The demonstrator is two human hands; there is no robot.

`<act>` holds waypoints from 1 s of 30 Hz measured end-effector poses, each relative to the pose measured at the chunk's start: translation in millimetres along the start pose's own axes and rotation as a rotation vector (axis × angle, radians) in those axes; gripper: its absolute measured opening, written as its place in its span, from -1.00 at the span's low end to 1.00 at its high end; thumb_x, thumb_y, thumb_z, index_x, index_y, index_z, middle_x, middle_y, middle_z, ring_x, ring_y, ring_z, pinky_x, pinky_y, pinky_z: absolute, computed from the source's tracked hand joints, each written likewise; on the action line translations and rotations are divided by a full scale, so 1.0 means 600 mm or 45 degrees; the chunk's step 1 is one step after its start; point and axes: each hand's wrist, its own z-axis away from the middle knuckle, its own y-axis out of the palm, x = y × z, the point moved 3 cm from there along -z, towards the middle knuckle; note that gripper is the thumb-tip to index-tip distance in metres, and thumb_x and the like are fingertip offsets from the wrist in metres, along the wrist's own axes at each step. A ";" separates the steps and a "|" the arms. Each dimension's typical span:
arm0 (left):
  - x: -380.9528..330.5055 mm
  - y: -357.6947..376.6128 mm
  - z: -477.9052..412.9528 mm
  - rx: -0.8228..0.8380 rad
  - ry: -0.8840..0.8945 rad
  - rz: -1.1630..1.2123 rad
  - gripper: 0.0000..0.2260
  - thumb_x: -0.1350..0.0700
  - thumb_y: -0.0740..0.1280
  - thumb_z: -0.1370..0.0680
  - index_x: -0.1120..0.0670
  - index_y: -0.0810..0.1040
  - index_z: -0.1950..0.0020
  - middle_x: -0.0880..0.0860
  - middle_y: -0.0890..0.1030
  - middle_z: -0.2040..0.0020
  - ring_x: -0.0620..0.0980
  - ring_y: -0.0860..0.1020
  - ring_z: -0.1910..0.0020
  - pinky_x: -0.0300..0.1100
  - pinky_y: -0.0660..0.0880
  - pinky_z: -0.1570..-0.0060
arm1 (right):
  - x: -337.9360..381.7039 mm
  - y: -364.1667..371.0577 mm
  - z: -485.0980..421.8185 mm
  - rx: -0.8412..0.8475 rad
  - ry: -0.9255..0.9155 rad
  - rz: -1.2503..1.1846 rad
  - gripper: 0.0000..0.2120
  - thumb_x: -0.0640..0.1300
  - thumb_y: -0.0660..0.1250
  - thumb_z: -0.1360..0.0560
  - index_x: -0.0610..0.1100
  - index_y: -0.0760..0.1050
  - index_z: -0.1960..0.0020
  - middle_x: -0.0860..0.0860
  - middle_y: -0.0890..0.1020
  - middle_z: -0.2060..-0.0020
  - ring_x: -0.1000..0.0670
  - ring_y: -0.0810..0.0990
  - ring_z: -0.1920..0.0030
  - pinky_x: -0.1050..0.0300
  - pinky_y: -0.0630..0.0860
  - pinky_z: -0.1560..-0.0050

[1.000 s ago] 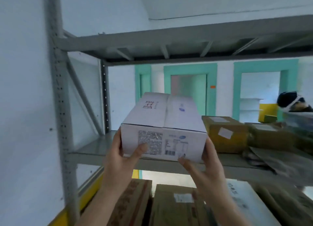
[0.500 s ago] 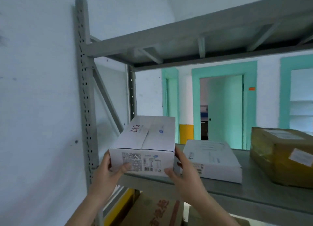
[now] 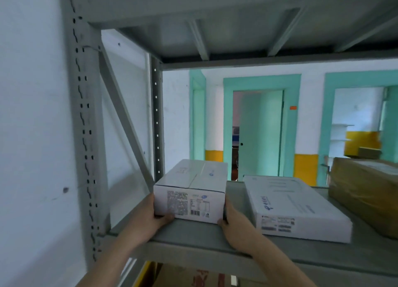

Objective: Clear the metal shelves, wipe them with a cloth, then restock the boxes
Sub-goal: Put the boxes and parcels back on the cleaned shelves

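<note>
White cardboard box with a barcode label [image 3: 190,192], low centre of frame, looks set down on the grey metal shelf [image 3: 193,237], long axis running away from the hands. Left hand [image 3: 150,216] and right hand [image 3: 233,222] each grip a near corner, equally close. Bare shelf behind it, flat white box [image 3: 295,207] just right, slanted grey brace [image 3: 127,123] close left.

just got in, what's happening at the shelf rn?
A person holds a white box with both hands at the left end of the grey metal shelf: left hand on its near left corner, right hand on its near right corner. The box looks set down or nearly so, with fingers curled at its bottom edge. A flatter white box lies apart to its right, with a brown carton beyond that.
</note>
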 end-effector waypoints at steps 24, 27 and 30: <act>-0.194 0.279 0.237 0.125 0.693 0.724 -0.84 0.09 0.30 -0.56 -0.11 0.52 -0.11 -0.23 0.58 -0.03 -0.19 0.56 -0.09 -0.45 0.39 -0.12 | -0.109 -0.016 0.388 -0.833 0.104 0.140 -0.63 -0.18 0.27 -0.64 0.09 0.41 -0.40 0.23 0.48 -0.30 0.20 0.53 -0.19 0.37 0.43 -0.17; -0.265 0.404 0.335 0.471 0.646 0.773 -0.82 0.17 0.36 -0.57 -0.10 0.57 -0.07 -0.18 0.63 0.01 -0.09 0.60 -0.03 -0.25 0.50 -0.08 | -0.187 -0.042 0.571 -0.968 0.388 0.024 -0.66 -0.23 0.29 -0.62 0.14 0.45 -0.29 0.23 0.57 -0.14 0.19 0.60 -0.08 0.30 0.54 -0.08; -0.314 0.509 0.449 0.864 0.485 0.749 -0.78 0.23 0.37 -0.60 -0.11 0.61 0.00 -0.15 0.66 0.05 -0.10 0.62 -0.01 -0.14 0.56 -0.06 | -0.252 -0.037 0.771 -1.075 0.716 -0.064 -0.72 -0.25 0.28 -0.63 0.10 0.53 -0.20 0.24 0.66 0.05 0.20 0.64 0.01 0.17 0.59 -0.03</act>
